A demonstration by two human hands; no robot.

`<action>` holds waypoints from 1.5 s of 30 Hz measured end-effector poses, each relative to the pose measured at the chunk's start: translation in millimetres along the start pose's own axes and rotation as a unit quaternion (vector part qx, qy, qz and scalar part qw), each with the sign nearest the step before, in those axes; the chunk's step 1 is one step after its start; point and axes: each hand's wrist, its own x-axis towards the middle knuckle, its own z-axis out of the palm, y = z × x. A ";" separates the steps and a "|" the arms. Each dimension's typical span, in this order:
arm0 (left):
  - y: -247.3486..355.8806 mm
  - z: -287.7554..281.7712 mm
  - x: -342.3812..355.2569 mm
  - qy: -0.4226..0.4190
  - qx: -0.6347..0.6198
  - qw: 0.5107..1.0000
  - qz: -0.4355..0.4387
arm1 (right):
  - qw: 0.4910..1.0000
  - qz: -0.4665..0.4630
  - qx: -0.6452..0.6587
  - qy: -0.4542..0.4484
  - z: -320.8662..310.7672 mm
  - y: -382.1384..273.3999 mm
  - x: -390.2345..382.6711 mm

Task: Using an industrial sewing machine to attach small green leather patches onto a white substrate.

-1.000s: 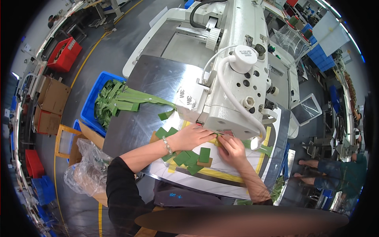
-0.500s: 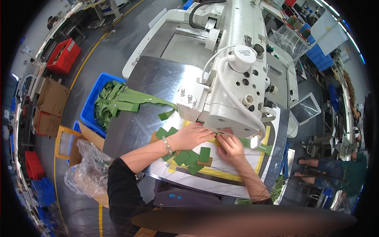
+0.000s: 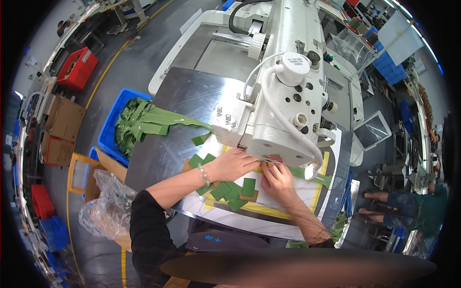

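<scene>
My left hand (image 3: 233, 168), wearing a bead bracelet, reaches under the white sewing machine head (image 3: 278, 134), fingers stretched out over a green strap (image 3: 312, 174). My right hand (image 3: 277, 182) is just right of it, fingers bent and closed at that strap beneath the head; the fingertips are partly hidden. Both rest over a white board (image 3: 273, 225) edged with yellow tape. Several green rectangular patches (image 3: 248, 187) and some tan ones lie beside and below my left hand. A bundle of green straps (image 3: 153, 114) runs from a blue bin (image 3: 103, 139) onto the metal plate (image 3: 187, 86).
At left are cardboard boxes (image 3: 65, 120), a red bin (image 3: 77, 69), a crumpled plastic bag (image 3: 103, 209) and a yellow frame (image 3: 76, 173). At right are a screen (image 3: 372, 129), blue crates (image 3: 389, 67) and another person (image 3: 420, 213) in a teal top.
My right hand has shifted slightly up and left toward the needle area. My left hand has stayed nearly still. The patches and straps lie much as before.
</scene>
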 end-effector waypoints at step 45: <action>25.5 -8.7 -0.4 -0.008 0.124 0.987 -0.102 | 0.997 0.058 -0.030 0.028 7.0 -11.5 5.2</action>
